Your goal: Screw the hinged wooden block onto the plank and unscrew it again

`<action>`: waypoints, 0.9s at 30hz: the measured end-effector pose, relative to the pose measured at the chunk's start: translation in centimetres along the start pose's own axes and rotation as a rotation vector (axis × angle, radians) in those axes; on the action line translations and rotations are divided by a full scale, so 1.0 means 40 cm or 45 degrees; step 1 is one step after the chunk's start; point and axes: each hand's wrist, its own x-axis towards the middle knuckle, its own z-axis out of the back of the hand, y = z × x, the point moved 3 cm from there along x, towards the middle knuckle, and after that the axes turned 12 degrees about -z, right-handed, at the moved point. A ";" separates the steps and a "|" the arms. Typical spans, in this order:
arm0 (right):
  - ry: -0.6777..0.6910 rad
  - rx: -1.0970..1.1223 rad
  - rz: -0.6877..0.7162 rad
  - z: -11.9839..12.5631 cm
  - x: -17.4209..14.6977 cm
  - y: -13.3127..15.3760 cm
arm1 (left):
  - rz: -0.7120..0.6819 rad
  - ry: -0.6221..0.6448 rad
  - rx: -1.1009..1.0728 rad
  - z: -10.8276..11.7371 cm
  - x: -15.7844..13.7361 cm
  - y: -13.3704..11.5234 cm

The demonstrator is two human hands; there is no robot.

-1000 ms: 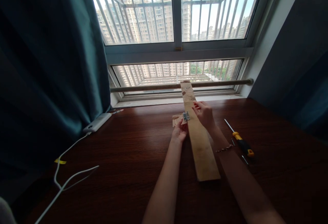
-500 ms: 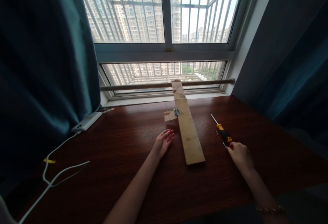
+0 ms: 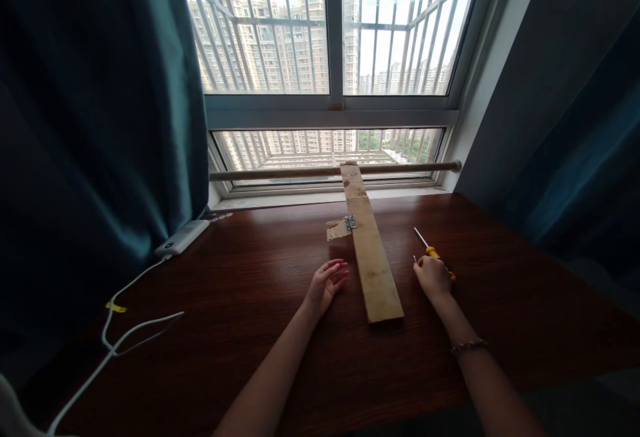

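Note:
My left hand [image 3: 324,287] is open, its fingers loosely spread, just left of a long wooden board [image 3: 379,267]. Nothing shows in it. A small metal hinge [image 3: 351,222] sits at the board's left edge, partly over a torn piece of cardboard [image 3: 337,230]. Right of the board, my right hand [image 3: 433,278] is closed in a pinch on a small screw [image 3: 415,259] whose end sticks out past the fingertips. Behind that hand lies a yellow and black screwdriver [image 3: 432,251], its handle mostly covered.
A brown cardboard strip [image 3: 354,180] covers the board's far end, by a horizontal rail [image 3: 280,173] before the window. At left, a white power strip [image 3: 183,237] with a white cable [image 3: 111,350] lies beside a blue curtain [image 3: 165,124]. The dark wooden table [image 3: 240,277] reaches the sill.
My right hand has moved left and slightly up with the screw, now covering part of the screwdriver. My left hand stays beside the board with fingers slightly more curled. The view has shifted slightly.

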 end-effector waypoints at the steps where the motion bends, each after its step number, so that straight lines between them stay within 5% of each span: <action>1: 0.009 -0.018 -0.017 -0.007 0.009 0.012 | -0.007 0.017 0.005 0.000 -0.001 0.001; 10: 0.006 0.076 -0.048 -0.063 0.024 -0.016 | -0.012 0.076 0.055 -0.003 0.000 0.004; 17: -0.493 0.142 -0.200 -0.020 0.038 -0.065 | -0.014 0.116 0.055 0.002 0.003 0.006; 24: -0.240 0.155 -0.339 -0.055 0.071 -0.102 | -0.035 0.185 0.140 -0.004 -0.001 0.006; 27: -0.350 0.384 -0.323 -0.044 0.080 -0.102 | -0.087 0.209 0.229 -0.009 -0.003 0.004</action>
